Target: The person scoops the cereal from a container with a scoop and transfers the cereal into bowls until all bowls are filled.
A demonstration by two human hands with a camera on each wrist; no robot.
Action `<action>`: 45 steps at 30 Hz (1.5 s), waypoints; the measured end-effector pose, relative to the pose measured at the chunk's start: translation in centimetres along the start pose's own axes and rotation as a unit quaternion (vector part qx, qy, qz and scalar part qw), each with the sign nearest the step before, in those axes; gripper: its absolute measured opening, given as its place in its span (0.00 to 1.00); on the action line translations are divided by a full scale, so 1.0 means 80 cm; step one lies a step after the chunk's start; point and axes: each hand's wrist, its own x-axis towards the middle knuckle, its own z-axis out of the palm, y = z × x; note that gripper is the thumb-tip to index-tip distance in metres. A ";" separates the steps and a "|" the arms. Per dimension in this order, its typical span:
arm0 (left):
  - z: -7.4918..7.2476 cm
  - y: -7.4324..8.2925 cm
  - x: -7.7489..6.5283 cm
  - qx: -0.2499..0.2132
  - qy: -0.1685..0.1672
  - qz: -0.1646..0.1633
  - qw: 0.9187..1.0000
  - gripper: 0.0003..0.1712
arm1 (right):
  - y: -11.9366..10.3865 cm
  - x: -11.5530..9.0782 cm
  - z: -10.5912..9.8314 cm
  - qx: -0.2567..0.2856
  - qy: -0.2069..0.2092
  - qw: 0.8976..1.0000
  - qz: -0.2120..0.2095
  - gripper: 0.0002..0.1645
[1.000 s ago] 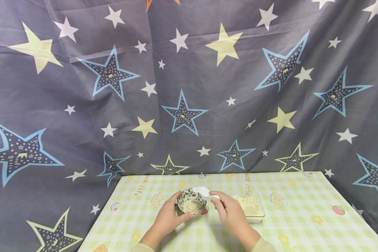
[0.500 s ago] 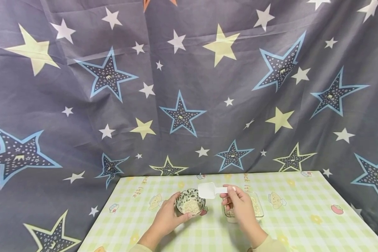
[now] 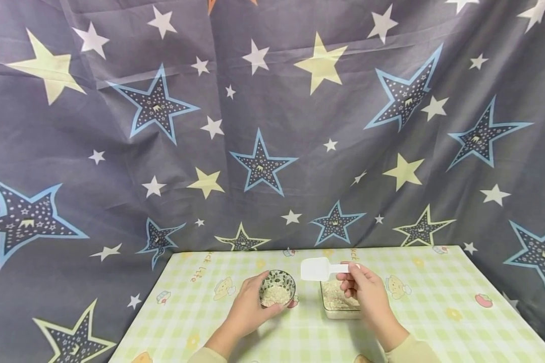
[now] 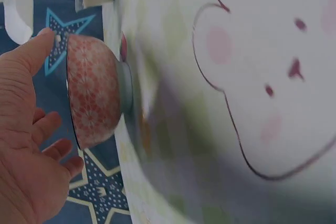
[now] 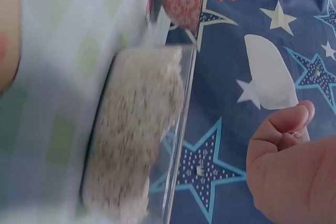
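Note:
My left hand (image 3: 250,305) is beside and over the near left rim of a small bowl (image 3: 285,279), its thumb and fingers spread about it. The left wrist view shows a gap between those fingers (image 4: 46,127) and the bowl's rim. Outside, the bowl is red with a white flower pattern; inside, it has dark leaves and pale flakes (image 3: 274,296) like oats. My right hand (image 3: 368,290) pinches the handle of a white plastic scoop (image 3: 315,269), held level above the table. Below that hand stands a rectangular glass container (image 3: 340,313) of the same pale flakes.
A green-and-white checked tablecloth (image 3: 436,307) with cartoon prints covers the table. Behind the table's far edge hangs a dark curtain (image 3: 272,217) with stars. The glass container stands right of the bowl, partly behind the right hand.
My right hand has carried the scoop from over the bowl to the right, turning it over toward the glass container. My left hand has shifted slightly right, over the bowl's rim.

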 end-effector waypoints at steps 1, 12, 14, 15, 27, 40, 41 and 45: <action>0.001 0.003 0.001 -0.004 -0.002 0.004 1.000 0.56 | -0.001 0.000 -0.005 -0.002 0.001 1.000 -0.001 0.27; 0.020 0.034 0.008 -0.026 -0.047 0.020 0.998 0.53 | 0.000 0.003 -0.060 -0.042 0.011 0.999 -0.001 0.24; 0.024 0.040 0.009 -0.033 -0.055 0.024 0.998 0.53 | -0.001 0.003 -0.071 -0.048 0.013 0.999 -0.002 0.23; 0.026 0.044 0.009 -0.035 -0.057 0.027 0.997 0.53 | -0.001 0.004 -0.076 -0.051 0.015 0.999 -0.002 0.23; 0.060 0.094 0.015 -0.045 -0.074 0.058 0.995 0.51 | -0.003 0.003 -0.121 -0.099 0.034 0.995 -0.007 0.18; 0.093 0.109 0.019 -0.048 -0.091 0.037 0.994 0.53 | 0.007 0.004 -0.133 -0.161 0.033 0.986 0.004 0.29; 0.095 0.108 0.019 -0.049 -0.091 0.036 0.994 0.53 | 0.008 0.004 -0.133 -0.164 0.031 0.986 0.006 0.29; 0.100 0.107 0.020 -0.055 -0.090 0.034 0.994 0.51 | 0.012 0.005 -0.134 -0.171 0.029 0.985 0.015 0.29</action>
